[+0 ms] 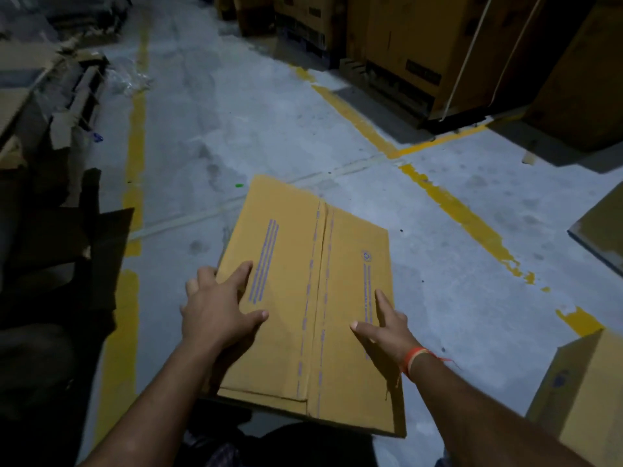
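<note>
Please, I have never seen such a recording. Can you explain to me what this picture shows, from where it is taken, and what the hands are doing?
There is no machine here. A person wears one wide camera on the head, looking forward and down, so you see their own arms. The left hand and the right hand lie with fingers spread on a flattened cardboard box, one near each long edge. Neither hand clearly grips it. Under the box is a grey floor with yellow lines. Stacked boxes stand at the back right, and torn cardboard lies at the left.
</note>
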`<state>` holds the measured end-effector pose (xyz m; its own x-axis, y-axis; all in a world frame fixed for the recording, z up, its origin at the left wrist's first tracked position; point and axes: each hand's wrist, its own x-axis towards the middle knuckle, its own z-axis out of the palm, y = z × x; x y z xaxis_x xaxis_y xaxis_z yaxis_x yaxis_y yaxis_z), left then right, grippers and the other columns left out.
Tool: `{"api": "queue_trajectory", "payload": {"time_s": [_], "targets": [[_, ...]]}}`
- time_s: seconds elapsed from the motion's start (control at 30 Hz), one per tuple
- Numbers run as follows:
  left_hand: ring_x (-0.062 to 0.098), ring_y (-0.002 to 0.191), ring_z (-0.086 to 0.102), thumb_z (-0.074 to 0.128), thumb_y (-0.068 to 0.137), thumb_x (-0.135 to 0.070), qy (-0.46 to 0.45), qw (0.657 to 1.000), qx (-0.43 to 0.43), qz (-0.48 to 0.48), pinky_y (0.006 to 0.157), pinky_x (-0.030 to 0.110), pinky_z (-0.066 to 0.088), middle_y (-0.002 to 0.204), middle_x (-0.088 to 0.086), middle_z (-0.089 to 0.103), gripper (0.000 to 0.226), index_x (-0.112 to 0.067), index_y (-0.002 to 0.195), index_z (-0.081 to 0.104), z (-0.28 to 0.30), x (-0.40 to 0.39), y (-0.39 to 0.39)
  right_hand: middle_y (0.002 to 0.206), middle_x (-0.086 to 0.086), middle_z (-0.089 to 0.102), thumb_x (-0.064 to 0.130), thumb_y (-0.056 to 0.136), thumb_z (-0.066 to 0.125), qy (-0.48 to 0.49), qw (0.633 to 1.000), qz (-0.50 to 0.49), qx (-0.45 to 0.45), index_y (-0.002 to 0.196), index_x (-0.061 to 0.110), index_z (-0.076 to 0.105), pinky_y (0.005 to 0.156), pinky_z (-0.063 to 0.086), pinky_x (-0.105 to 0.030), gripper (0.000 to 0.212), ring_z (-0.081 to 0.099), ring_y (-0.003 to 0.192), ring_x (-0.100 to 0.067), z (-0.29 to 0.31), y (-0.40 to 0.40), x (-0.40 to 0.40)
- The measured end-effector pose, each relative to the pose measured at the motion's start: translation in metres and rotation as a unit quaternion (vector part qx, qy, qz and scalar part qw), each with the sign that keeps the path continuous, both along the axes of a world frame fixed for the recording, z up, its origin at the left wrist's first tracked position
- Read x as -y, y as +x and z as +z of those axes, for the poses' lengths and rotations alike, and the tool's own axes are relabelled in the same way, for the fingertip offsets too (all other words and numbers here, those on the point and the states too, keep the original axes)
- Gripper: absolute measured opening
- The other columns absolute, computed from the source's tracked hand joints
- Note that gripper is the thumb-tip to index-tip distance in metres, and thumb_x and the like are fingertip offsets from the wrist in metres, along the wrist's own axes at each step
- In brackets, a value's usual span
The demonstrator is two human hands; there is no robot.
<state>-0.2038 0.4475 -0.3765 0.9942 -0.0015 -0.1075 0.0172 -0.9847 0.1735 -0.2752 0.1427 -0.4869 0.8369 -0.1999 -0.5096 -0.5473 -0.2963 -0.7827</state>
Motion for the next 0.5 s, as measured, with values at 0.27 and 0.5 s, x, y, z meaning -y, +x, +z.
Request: {"api": "queue_trajectory", "payload": {"time_s": [0.27,0.5], "targets": [[0.029,0.135,0.029,0.070,0.074,-0.071,-0.030,0.998,0.027,-0.041,0.104,0.046,0.042,0.151,0.005,0.027,0.097,-0.051,0.155,0.020,0.007,0.041,-0.019,0.168,-0.010,0.007,0.061,0.094,0.055,-0.210,0.976,-0.012,0.057,0.156,0.037,0.031,0.120,0.021,-0.053,0.071,0.009,0.153,-0.032,0.032,0.016,-0.016],[0.011,0.136,0.027,0.053,0.093,-0.065,-0.319,0.941,-0.023,-0.114,0.111,0.032,0.030,0.147,-0.016,0.030,0.082,-0.046,0.161,0.011,-0.004,0.085,-0.028,0.154,0.012,0.038,0.062,0.098,0.047,-0.114,0.956,0.083,0.257,0.155,0.041,0.033,0.119,0.029,-0.030,0.062,0.033,0.142,0.000,0.093,0.002,-0.040]]}}
